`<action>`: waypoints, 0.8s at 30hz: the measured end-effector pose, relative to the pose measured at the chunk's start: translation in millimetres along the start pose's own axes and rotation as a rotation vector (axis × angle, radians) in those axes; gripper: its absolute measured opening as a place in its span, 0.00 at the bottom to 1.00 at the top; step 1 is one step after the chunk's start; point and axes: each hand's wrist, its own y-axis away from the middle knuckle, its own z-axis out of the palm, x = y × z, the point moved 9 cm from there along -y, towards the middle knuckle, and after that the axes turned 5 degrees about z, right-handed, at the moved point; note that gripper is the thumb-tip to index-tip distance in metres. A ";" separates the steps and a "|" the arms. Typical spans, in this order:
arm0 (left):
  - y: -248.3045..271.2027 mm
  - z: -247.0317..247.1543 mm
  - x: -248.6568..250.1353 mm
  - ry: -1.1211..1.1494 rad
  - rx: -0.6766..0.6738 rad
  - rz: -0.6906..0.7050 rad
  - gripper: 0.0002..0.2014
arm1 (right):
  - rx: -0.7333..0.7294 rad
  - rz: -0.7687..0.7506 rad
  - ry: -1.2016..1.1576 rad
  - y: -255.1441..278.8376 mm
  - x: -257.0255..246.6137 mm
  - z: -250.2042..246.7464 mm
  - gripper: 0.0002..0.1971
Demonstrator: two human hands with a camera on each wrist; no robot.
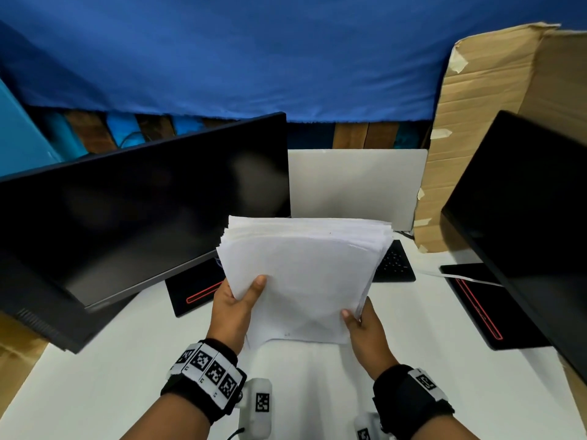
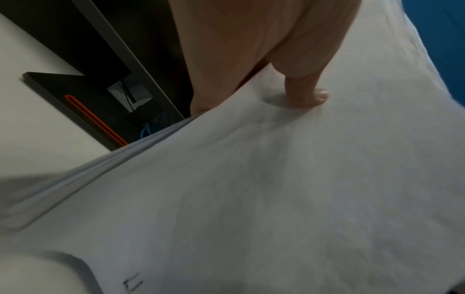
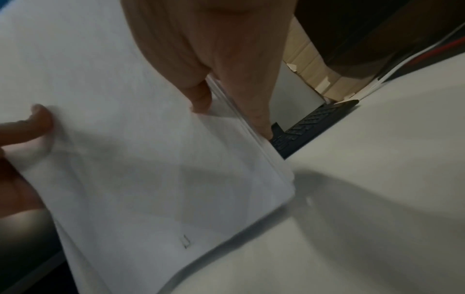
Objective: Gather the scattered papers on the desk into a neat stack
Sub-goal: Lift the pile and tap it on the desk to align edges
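Head view, wrists: black bands with checkered marker tags sit on both forearms, nearest the camera.
Left hand (image 1: 233, 308): grasps the left edge of the stack of papers (image 1: 305, 274); its thumb (image 2: 308, 93) presses on the top sheet and the fingers go underneath, out of sight.
Right hand (image 1: 365, 328): grasps the stack's right edge, thumb (image 3: 201, 95) on top, fingers hidden beneath.
Stack of papers: held between both hands, tilted up away from the person, its near edge at or just above the white desk (image 1: 111, 376); I cannot tell whether it touches. Far edges are fanned and uneven.
Keyboard (image 1: 395, 263): black, behind the stack, mostly covered by it.
Left monitor (image 1: 143, 204): dark screen, on a black base with a red line.
Right monitor (image 1: 527, 217): dark, at the desk's right side.
White board (image 1: 355, 182): upright, between the monitors.
Cardboard (image 1: 486, 122): tall, taped, far right.
Blue cloth (image 1: 254, 52): hangs across the back.
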 end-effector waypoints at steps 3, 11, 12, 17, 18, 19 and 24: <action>5.4 0.1 -8.7 -0.003 -0.010 -0.042 0.22 | 0.032 -0.001 -0.022 3.2 -5.6 -0.3 0.19; -0.8 2.1 7.5 -0.040 0.001 0.031 0.25 | 0.030 -0.097 -0.074 10.1 -25.5 -0.3 0.11; -0.8 1.3 8.9 -0.033 0.009 0.039 0.28 | 0.016 -0.108 -0.068 10.5 -28.6 2.1 0.10; 3.1 2.3 10.0 -0.016 0.024 0.058 0.36 | 0.025 -0.230 -0.038 18.8 -60.9 11.5 0.16; 4.1 4.9 13.5 -0.024 0.025 0.068 0.35 | 0.042 -0.262 -0.037 20.6 -70.3 11.4 0.19; 4.5 7.2 18.2 -0.034 0.029 0.086 0.33 | 0.062 -0.294 -0.040 21.9 -79.3 10.2 0.21; 7.7 15.6 58.0 -0.156 0.094 0.312 0.36 | 0.253 -0.518 0.086 33.1 -126.2 -0.2 0.41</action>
